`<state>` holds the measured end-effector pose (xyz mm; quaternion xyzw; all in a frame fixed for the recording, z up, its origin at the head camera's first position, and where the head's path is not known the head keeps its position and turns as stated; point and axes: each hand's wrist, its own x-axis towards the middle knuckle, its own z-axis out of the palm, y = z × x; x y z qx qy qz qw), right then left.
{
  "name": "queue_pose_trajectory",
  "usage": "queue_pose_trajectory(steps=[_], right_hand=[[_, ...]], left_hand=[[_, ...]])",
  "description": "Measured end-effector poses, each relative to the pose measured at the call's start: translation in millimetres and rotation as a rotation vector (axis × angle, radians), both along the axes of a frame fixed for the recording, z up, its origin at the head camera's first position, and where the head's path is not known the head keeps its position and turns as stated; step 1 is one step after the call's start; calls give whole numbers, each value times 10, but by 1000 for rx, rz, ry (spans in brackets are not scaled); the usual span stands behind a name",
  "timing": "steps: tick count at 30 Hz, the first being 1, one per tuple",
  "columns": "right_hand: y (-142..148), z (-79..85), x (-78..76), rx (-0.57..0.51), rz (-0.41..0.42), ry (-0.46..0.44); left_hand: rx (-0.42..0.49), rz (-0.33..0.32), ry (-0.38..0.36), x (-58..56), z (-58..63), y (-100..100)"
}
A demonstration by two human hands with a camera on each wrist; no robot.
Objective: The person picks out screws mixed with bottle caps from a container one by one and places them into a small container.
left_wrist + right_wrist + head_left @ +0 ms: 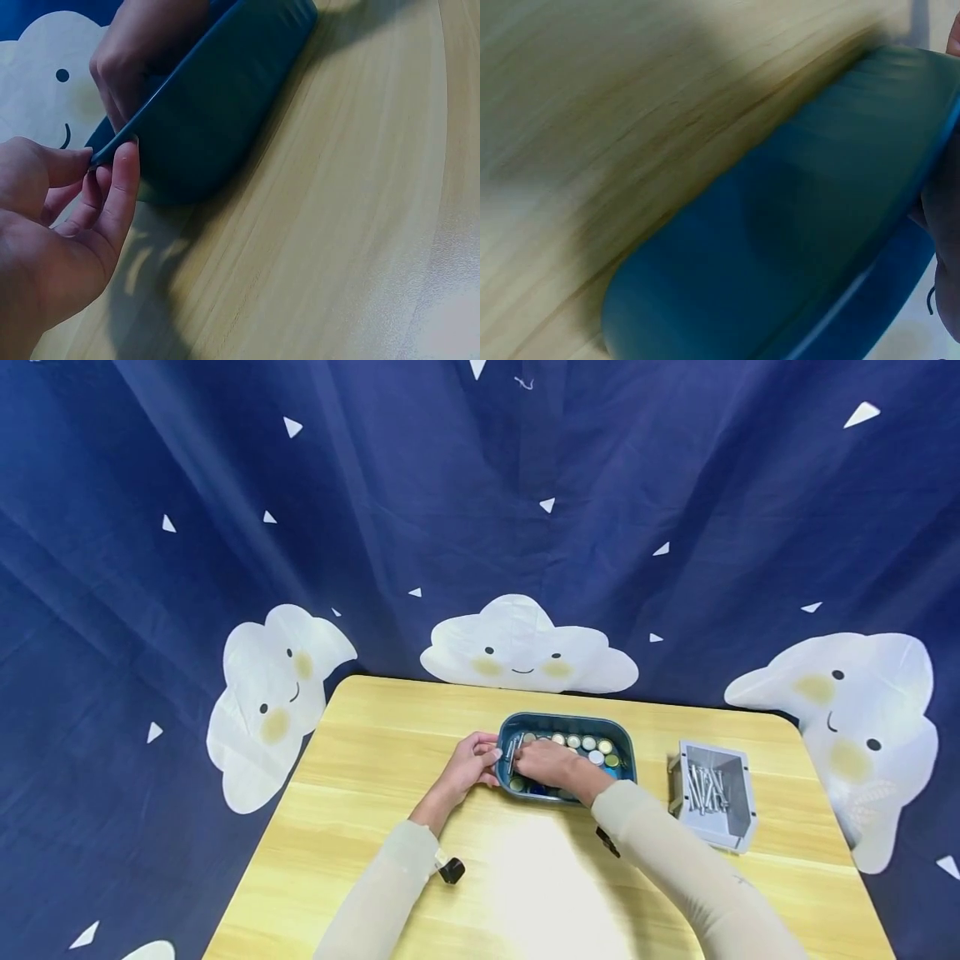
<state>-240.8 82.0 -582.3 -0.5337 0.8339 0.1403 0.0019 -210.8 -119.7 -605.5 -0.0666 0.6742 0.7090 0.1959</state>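
Note:
A dark blue oval-cornered bin [567, 720] stands on the table, holding several round caps [588, 742], gold and white. Long silver bolts [513, 753] lie at its left end. With thumb and fingers, my left hand [471, 763] pinches the bin's left rim; the left wrist view shows this hand [82, 217] gripping the edge [112, 146]. My right hand [547, 762] reaches down inside the bin, knuckles up, close beside the bolts. Its fingertips are hidden, and I cannot tell whether they hold a bolt. The right wrist view mostly shows the bin's outer wall [780, 202].
A grey open-fronted bin [738, 802] with several long silver bolts [707, 789] stands to the right on the wooden table [390, 727]. Behind the table hangs a dark blue curtain [480, 527] with white clouds. Some blue pieces [611, 772] lie in the blue bin.

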Motion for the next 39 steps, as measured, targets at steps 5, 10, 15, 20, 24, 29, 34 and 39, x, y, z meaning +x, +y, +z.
queue_pose_trajectory(steps=[5, 10, 15, 20, 24, 29, 34, 39], right_hand=[[5, -8, 14, 7, -6, 2], [21, 5, 17, -25, 17, 29], [88, 66, -17, -124, 7, 21], [179, 162, -56, -226, -75, -15], [287, 224, -56, -350, -162, -112], [502, 307, -28, -447, -222, -172], [785, 430, -30, -513, -292, -201], [1075, 538, -21, -616, -348, -188]], left_hand=[[5, -2, 8, -6, -12, 0], [11, 2, 3, -9, -22, -3], [14, 3, 4, -5, -18, 5], [14, 8, 9, -2, -14, 5], [12, 12, 1, 3, -13, 13], [27, 16, -8, -1, -28, 22], [41, 20, -7, -3, -61, 12], [37, 18, -5, -5, -76, -4]])
